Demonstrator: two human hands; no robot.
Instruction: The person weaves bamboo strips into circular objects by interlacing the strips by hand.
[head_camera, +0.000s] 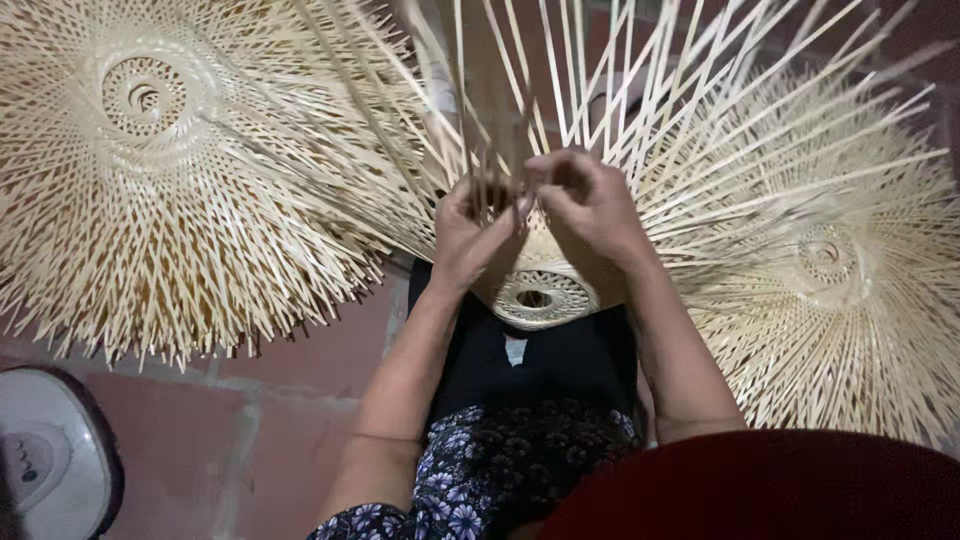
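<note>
A half-woven bamboo frame (545, 297) with a round woven centre rests on my lap, its long pale strips (640, 110) fanning up and away from me. My left hand (475, 235) pinches several of these strips just above the woven centre. My right hand (585, 205) is beside it, fingers curled around neighbouring strips, the two hands nearly touching. The fingertips are partly hidden among the strips.
A finished woven bamboo disc (160, 170) lies on the red tiled floor (300, 400) at the left. Another one (850, 270) lies at the right. A white round appliance base (50, 460) sits at the bottom left corner. A dark red object (770, 490) fills the lower right.
</note>
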